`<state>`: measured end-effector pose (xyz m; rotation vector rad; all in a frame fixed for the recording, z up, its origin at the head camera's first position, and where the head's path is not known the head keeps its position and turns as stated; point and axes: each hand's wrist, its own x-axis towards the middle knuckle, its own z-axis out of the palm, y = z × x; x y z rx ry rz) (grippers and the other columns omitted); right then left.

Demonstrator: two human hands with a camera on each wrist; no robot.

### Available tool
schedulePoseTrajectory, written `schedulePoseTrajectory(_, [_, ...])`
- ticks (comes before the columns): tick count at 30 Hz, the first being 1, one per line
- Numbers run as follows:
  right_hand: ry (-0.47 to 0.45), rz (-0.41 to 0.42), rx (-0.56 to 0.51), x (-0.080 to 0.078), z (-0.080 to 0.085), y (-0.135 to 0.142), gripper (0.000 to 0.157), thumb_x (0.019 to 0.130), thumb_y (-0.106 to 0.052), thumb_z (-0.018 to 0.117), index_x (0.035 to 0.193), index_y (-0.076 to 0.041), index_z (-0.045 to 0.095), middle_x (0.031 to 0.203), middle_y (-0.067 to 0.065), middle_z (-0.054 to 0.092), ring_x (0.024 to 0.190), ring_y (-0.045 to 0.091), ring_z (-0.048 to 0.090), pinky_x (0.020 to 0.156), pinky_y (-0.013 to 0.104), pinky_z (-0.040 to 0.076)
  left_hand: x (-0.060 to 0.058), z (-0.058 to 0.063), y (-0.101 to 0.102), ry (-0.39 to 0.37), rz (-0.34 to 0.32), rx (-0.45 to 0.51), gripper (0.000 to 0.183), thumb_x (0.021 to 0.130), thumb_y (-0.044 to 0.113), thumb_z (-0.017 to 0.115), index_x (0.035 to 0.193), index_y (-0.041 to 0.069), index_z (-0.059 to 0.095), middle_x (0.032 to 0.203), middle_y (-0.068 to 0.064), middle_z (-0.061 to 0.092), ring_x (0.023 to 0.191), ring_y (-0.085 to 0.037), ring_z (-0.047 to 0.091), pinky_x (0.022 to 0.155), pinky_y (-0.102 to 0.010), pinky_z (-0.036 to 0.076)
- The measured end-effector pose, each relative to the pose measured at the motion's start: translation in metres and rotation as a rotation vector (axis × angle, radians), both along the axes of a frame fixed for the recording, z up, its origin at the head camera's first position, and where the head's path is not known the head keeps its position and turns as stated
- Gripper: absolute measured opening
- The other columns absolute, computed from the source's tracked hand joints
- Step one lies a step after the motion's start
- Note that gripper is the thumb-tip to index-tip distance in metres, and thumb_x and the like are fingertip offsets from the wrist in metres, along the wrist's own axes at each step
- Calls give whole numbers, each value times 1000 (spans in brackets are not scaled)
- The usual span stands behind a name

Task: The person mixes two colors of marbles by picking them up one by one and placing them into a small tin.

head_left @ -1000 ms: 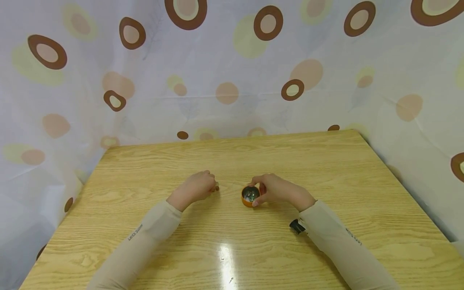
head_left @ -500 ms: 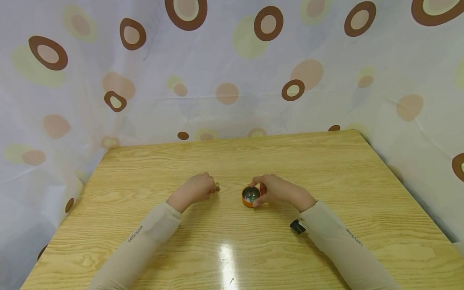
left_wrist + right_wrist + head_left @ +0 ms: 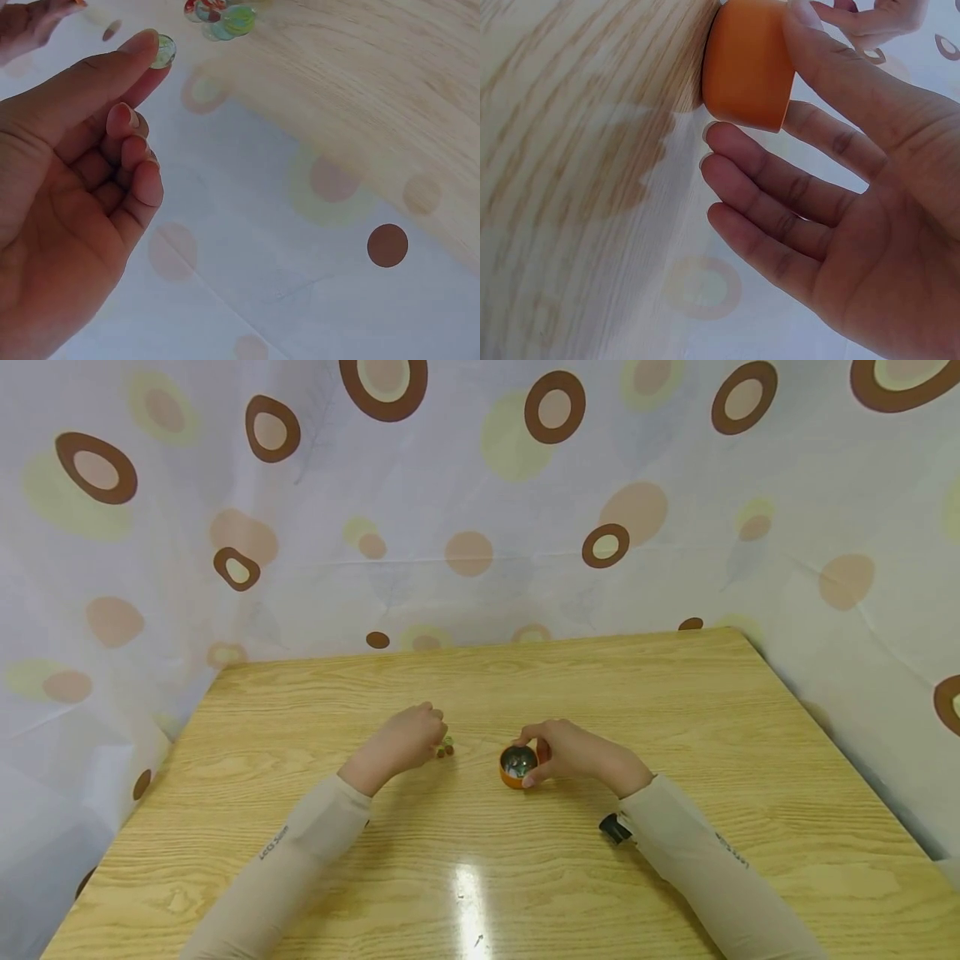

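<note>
My left hand (image 3: 405, 739) is over the table left of centre. In the left wrist view its thumb and forefinger pinch a clear glass marble (image 3: 165, 51) with green in it, and the other fingers are curled. Several more marbles (image 3: 446, 747) lie in a cluster on the wood just beside this hand, some with red or green swirls (image 3: 238, 21). My right hand (image 3: 573, 752) grips the rim of a small orange bowl (image 3: 750, 64) between thumb and forefinger; its other fingers are loosely bent. The bowl stands upright on the table, its shiny dark inside (image 3: 519, 762) holding contents too small to tell.
The wooden table (image 3: 637, 693) reaches back to a white curtain (image 3: 420, 510) with brown and green spots, which also hangs along both sides. A black object (image 3: 615, 828) shows at the right sleeve. Glare (image 3: 471, 902) lies on the table's front middle.
My left hand has lifted slightly up and away from the cluster, uncovering more of the marbles. The right hand and the bowl stay where they were.
</note>
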<state>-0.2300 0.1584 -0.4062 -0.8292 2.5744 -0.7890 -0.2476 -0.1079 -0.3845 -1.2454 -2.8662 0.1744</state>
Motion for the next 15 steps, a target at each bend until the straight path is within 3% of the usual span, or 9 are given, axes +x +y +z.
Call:
schedulePoseTrajectory(8, [-17,-2,-26,1,2,0,52,78,-23,81,119,0,61,74,1,58,67,14,52,66,27,44,2,12,8,140,-104,21,16,80,-2,73,72,8,64,68,1,49,64,-14,35,62,-23,34])
schedulePoseTrajectory(15, [-30,-15,-10,0,3,-1,50,78,-24,81,118,-2,61,75,1,59,66,12,53,64,27,45,5,15,16,227,-194,29,9,81,9,77,82,10,68,77,1,55,72,-16,46,70,-24,41])
